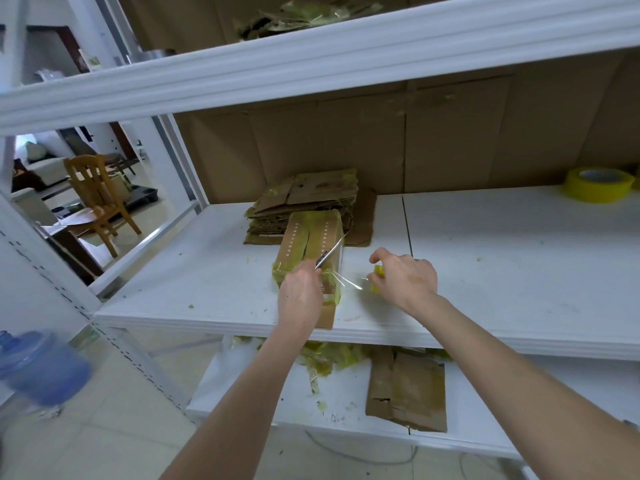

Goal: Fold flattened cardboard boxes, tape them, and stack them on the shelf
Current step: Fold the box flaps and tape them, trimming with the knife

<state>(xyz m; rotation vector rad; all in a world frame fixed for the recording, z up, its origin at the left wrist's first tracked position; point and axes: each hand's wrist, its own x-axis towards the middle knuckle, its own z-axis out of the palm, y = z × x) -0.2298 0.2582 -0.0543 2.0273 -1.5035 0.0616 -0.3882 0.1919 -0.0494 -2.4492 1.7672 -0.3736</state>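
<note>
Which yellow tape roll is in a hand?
The roll in the right hand, beside the box; the other roll lies far right on the shelf.

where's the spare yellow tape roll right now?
Head view: the spare tape roll lies flat at the far right back of the middle shelf, by the cardboard backing, well right of the right hand.

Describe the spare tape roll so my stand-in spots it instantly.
Start at the white middle shelf holding the taped box. Follow its back edge to the far right, near the cardboard backing: the yellow tape roll lies flat there. Unlike the held roll in the right hand, nobody touches it.
</note>
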